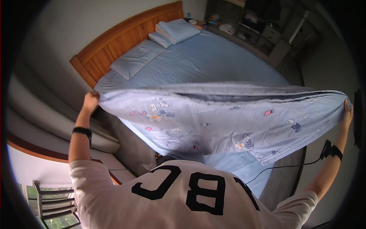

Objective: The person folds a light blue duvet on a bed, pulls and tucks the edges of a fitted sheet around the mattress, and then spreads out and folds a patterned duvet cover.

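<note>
A pale lilac quilt (221, 118) with flowers and strawberries printed on it is stretched wide between my two hands. At its left corner, my left hand (91, 101) is closed round the cloth. My right hand (347, 110) grips the opposite corner, far out to the right, thumb against the fabric. Between them the top edge sags slightly and shows a dark fold, while the lower part hangs over the near part of the bed. Both arms are spread and raised. Under and beyond the cloth lies the light blue bed sheet (228, 57).
A wooden headboard (126, 36) stands at the far left, with blue pillows (138, 58) before it. Dark shelves (263, 28) with assorted items are at the back right. Curtains (49, 103) and a window with bars (57, 202) line the left. A black cable (282, 166) runs from my right wristband.
</note>
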Demonstrator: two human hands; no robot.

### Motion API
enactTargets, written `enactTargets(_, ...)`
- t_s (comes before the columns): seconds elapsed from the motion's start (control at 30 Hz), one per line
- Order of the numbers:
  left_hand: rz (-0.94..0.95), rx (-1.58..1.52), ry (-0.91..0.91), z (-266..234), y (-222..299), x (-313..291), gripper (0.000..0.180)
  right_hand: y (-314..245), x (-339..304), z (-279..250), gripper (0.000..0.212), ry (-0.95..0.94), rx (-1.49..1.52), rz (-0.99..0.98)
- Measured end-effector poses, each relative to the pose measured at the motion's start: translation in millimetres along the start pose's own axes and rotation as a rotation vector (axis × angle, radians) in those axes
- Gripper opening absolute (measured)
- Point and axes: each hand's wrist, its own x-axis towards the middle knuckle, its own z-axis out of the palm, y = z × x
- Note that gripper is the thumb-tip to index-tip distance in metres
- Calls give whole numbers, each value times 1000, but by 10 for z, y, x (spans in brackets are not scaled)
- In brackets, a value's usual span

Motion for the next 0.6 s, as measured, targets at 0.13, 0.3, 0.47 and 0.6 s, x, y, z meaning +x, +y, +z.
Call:
enactTargets(0.13, -264, -425, -61, 770, -347, -583, 22, -224, 15, 256, 37, -17, 41, -3)
enactTargets(0.3, -427, -518, -173, 1613, -751, -1149, 19, -702, -116, 552, 30, -111, -40, -93)
enactTargets(0.47, -556, -674, -242, 1977, -977, -1524, 21, -1108, -162, 600, 26, -288, -51, -78)
enactTargets(0.6, -509, -534, -429, 1992, -935, -1683, 23, -1347, -231, 638, 25, -289, -11, -96)
